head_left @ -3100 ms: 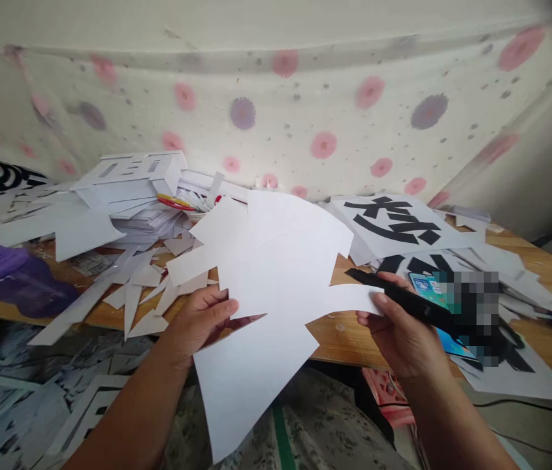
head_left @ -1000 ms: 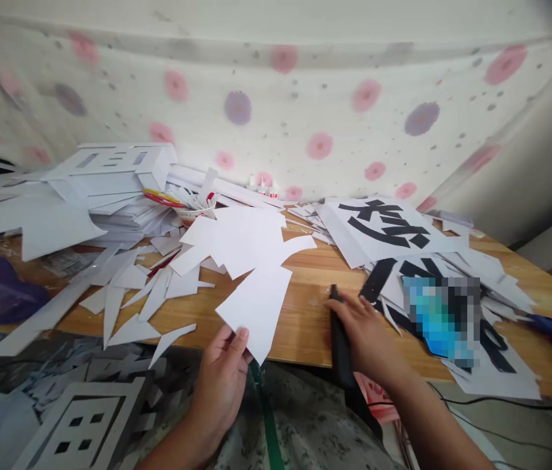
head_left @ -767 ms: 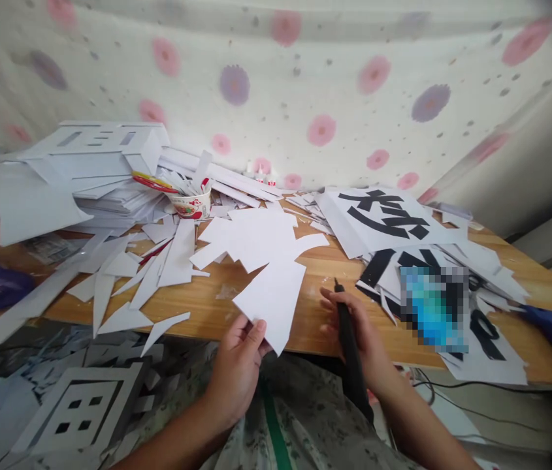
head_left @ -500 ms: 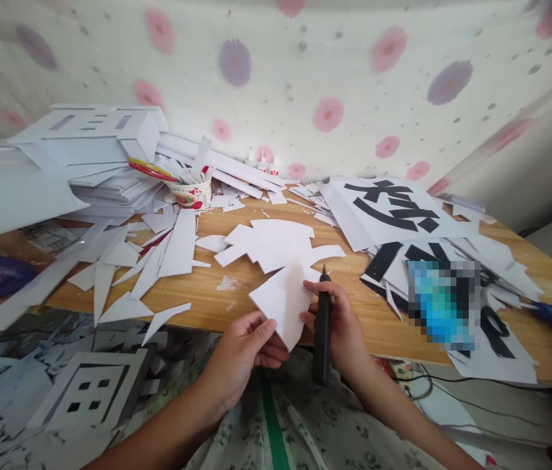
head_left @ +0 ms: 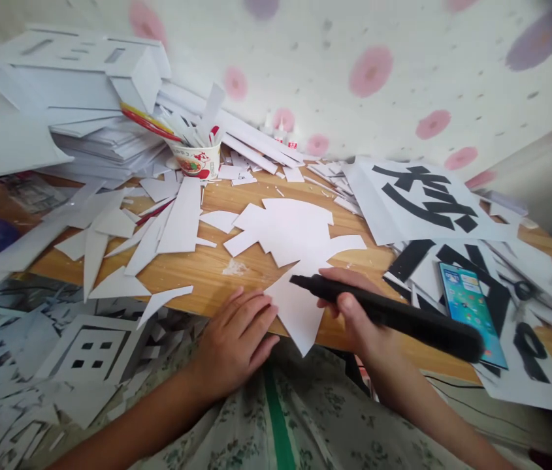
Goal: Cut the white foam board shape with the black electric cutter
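- Gripping black tool (head_left: 398,316) in right hand (head_left: 366,336), with fingers curled closely round its tapered front part.
- Pointing tool tip leftward over lower part of white cut-out sheet (head_left: 292,232); cannot tell if touching.
- Slanting tool's thick rear end down to the right, overlapping phone (head_left: 469,307) from this view.
- Resting left hand (head_left: 239,339) palm down, with fingers stretched out and slightly parted, nothing grasped; fingertips at lower left edge of sheet. Cannot see under palm.
- Lying flat at near middle of wooden table (head_left: 214,277): same sheet, irregular outline, one curved strip sticking out right, lowest corner at front edge.
- Scattered left of sheet: white scraps (head_left: 178,228), some pointed, some overlapping.
- Standing behind scraps: printed cup (head_left: 200,160) packed with thin items, yellow and red ones leaning out left.
- Stacked far left: white boxy piece (head_left: 80,78) atop flat boards (head_left: 109,147).
- Set near patterned cloth (head_left: 371,68): small white bottles (head_left: 280,134).
- Spread at right: paper with bold black strokes (head_left: 432,202); just in front, phone, screen lit, on more black-marked paper, near dark-handled scissors (head_left: 525,290).
- Seen below table, left: white panel with four square holes (head_left: 102,349).
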The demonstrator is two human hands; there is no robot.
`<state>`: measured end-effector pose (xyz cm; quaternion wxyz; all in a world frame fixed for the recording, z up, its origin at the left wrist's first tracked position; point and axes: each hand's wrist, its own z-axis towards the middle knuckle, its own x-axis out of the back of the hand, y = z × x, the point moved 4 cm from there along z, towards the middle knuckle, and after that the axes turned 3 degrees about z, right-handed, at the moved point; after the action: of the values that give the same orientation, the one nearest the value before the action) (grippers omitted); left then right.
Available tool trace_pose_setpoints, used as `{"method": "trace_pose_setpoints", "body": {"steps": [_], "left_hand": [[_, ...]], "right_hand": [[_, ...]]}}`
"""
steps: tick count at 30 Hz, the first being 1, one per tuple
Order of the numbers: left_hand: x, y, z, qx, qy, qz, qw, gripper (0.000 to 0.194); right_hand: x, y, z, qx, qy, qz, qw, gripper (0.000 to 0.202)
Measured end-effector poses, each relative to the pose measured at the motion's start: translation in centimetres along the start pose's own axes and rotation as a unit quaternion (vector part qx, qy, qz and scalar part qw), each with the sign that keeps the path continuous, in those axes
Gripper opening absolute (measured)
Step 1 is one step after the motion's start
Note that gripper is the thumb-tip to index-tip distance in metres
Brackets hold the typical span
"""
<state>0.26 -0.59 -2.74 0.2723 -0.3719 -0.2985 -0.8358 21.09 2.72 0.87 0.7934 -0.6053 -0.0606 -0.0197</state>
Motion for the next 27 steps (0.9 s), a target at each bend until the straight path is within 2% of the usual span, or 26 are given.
{"method": "trace_pose_setpoints", "body": {"steps": [5, 8, 11, 17, 20, 23, 27], "left_hand": [[-1.1, -0.5, -0.9, -0.02, -0.016, 0.053, 0.998, 0.049], [-1.0, -0.4, -0.9, -0.041, 0.005, 0.073, 0.996, 0.052], [-0.8, -0.4, -0.7, -0.048, 0.017, 0.076, 0.996, 0.054], [-1.4, -1.3, -1.2, 0.041, -0.018, -0.058, 0.997, 0.051], [-1.4, -1.4, -1.3, 0.051, -0.01, -0.082, 0.995, 0.054], [-1.1, -1.0, -1.0, 0.013, 0.027, -0.024, 0.999, 0.054], [-0.7, -0.3, -0.7, -0.066, 0.079, 0.109, 0.989, 0.037]], "right_hand": [[-2.5, 0.8, 0.7, -0.051, -0.025, -0.041, 0.998, 0.022], [-3.0, 1.2, 0.9, -0.058, -0.033, -0.054, 0.996, 0.02], [-3.0, 0.8, 1.0, -0.037, -0.044, -0.093, 0.994, 0.019], [-3.4, -0.3, 1.3, 0.015, -0.058, -0.15, 0.987, 0.017], [-3.5, -0.2, 1.2, 0.015, -0.059, -0.165, 0.984, 0.016], [-3.5, -0.1, 1.1, 0.009, -0.066, -0.169, 0.983, 0.017], [-3.6, -0.4, 1.2, 0.01, -0.072, -0.168, 0.983, 0.017]]}}
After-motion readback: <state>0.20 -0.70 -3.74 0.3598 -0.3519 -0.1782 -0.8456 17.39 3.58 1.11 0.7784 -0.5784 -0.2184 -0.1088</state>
